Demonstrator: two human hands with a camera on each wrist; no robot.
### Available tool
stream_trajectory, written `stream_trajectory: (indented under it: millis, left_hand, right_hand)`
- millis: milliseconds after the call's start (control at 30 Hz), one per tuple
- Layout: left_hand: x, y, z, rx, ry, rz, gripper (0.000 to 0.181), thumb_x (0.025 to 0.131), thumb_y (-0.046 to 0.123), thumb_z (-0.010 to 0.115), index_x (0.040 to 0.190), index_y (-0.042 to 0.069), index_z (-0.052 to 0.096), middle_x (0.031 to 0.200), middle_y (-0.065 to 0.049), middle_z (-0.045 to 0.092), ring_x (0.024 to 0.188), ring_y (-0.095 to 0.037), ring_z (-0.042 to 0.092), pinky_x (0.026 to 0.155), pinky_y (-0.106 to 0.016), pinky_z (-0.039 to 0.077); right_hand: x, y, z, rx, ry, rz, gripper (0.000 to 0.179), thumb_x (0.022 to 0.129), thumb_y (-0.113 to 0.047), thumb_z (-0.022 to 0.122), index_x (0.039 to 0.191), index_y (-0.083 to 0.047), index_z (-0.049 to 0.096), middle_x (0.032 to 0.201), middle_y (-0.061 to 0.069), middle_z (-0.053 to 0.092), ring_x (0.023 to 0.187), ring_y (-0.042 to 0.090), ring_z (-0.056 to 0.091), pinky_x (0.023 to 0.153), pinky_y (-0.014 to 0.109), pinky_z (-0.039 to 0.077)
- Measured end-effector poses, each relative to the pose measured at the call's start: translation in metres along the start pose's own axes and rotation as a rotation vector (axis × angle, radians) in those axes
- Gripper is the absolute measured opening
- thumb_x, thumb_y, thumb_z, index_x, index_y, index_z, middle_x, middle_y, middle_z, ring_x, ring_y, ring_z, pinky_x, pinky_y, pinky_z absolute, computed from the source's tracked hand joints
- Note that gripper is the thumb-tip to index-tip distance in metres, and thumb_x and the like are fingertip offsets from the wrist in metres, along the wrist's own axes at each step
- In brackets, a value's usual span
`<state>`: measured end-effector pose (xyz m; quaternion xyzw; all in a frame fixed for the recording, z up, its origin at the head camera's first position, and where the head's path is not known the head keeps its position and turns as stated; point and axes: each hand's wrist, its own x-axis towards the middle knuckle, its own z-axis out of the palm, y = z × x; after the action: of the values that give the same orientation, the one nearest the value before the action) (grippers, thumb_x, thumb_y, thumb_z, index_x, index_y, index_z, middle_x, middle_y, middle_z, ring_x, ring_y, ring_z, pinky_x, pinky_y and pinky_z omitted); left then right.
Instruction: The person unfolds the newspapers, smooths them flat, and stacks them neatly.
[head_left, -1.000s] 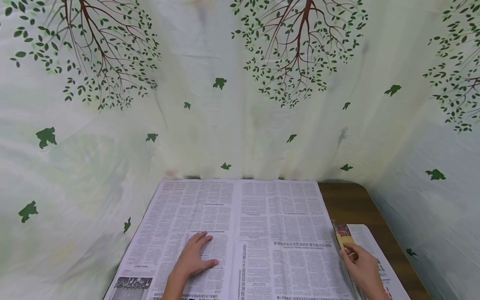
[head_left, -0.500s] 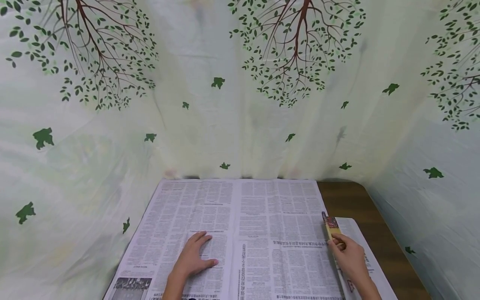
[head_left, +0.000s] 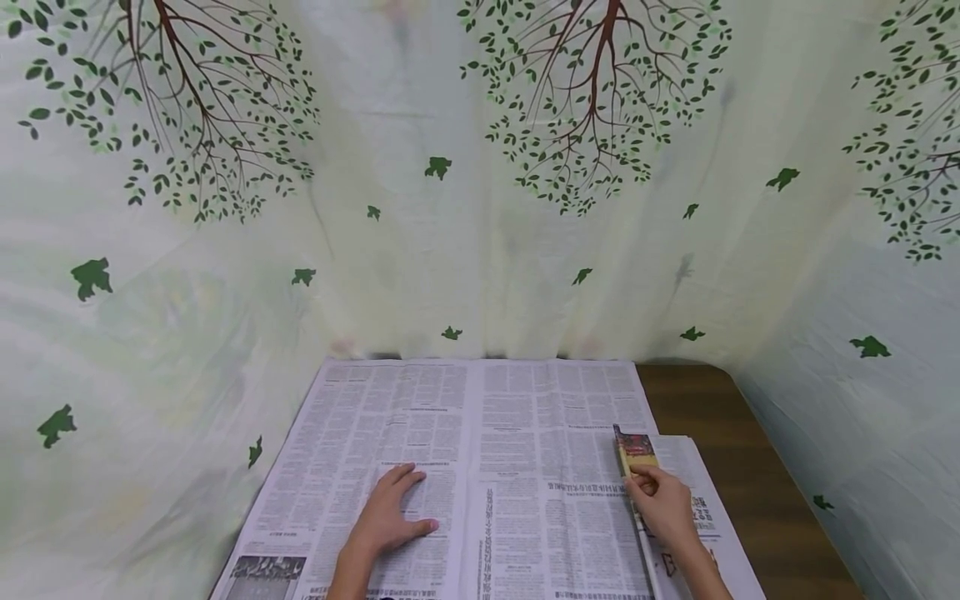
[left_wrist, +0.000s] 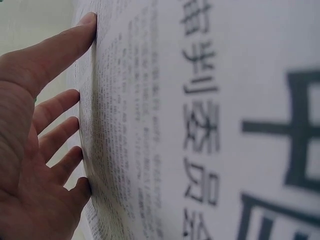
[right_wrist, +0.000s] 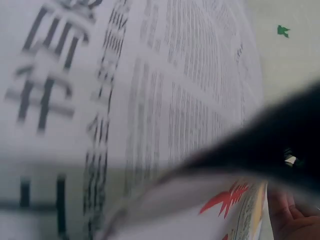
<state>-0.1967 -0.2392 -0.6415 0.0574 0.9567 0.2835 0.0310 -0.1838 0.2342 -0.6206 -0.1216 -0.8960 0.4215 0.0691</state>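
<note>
A printed newspaper (head_left: 517, 400) lies spread over the table. My left hand (head_left: 386, 517) rests on its left half, thumb and fingers spread; in the left wrist view the fingertips (left_wrist: 72, 100) touch the paper. At the right, my right hand (head_left: 667, 504) pinches the left edge of a smaller newspaper section (head_left: 712, 533) that has a red and yellow strip near its far end. This section overlaps the spread paper's right side. Whether the two are joined cannot be told. In the right wrist view, a blurred dark shape hides much of the right hand (right_wrist: 292, 215).
The brown wooden tabletop (head_left: 757, 467) shows along the right side and far right corner. A pale curtain (head_left: 480, 250) printed with trees and green leaves hangs behind the table and at both sides.
My right hand has moved left, drawing the smaller newspaper section with it across the spread paper. More tabletop shows at the right. My left hand has stayed in place.
</note>
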Motion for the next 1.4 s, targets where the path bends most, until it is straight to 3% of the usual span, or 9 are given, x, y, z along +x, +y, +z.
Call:
stream_trajectory:
  millis: [800,967,1067,1200,1400]
  left_hand:
    - [-0.001,-0.001,0.000,0.020,-0.003,-0.028,0.101,0.061,0.067,0.089,0.144,0.018,0.060,0.159,-0.011,0.045,0.149,-0.042,0.036,0.116,-0.064,0.036]
    - [-0.001,-0.001,-0.001,0.017,-0.001,-0.022,0.099,0.062,0.066,0.090,0.143,0.018,0.060,0.158,-0.011,0.046,0.149,-0.042,0.036,0.117,-0.063,0.035]
    - [-0.001,-0.001,-0.001,0.011,0.000,-0.007,0.099,0.062,0.065,0.090,0.143,0.017,0.060,0.158,-0.012,0.046,0.149,-0.043,0.037,0.116,-0.064,0.036]
    - [-0.002,-0.001,0.000,0.007,-0.002,-0.008,0.099,0.062,0.065,0.090,0.143,0.017,0.060,0.158,-0.013,0.046,0.148,-0.043,0.037,0.116,-0.064,0.035]
    - [-0.001,0.001,0.001,0.010,0.001,-0.012,0.099,0.062,0.064,0.091,0.143,0.017,0.060,0.158,-0.012,0.046,0.149,-0.042,0.037,0.116,-0.064,0.035]
  right_hand:
    - [0.018,-0.025,0.058,0.149,0.010,-0.039,0.030,0.089,-0.018,0.080,0.113,-0.001,0.075,0.084,0.002,0.071,0.069,0.005,0.058,0.063,0.020,0.047]
    - [0.018,-0.026,0.067,0.147,-0.049,-0.038,0.031,0.090,-0.017,0.079,0.115,0.001,0.074,0.087,0.003,0.070,0.071,0.008,0.058,0.063,0.021,0.048]
    - [0.017,-0.024,0.068,0.131,-0.076,-0.033,0.029,0.091,-0.013,0.077,0.116,0.001,0.073,0.089,0.004,0.071,0.074,0.009,0.059,0.065,0.021,0.049]
    - [0.016,-0.021,0.062,0.083,-0.053,-0.051,0.026,0.089,-0.005,0.074,0.114,0.002,0.073,0.091,0.006,0.071,0.078,0.012,0.063,0.069,0.023,0.052]
    - [0.011,-0.006,0.036,-0.106,0.011,-0.041,0.035,0.086,-0.011,0.075,0.119,0.001,0.071,0.099,0.009,0.070,0.091,0.024,0.064,0.081,0.041,0.051]
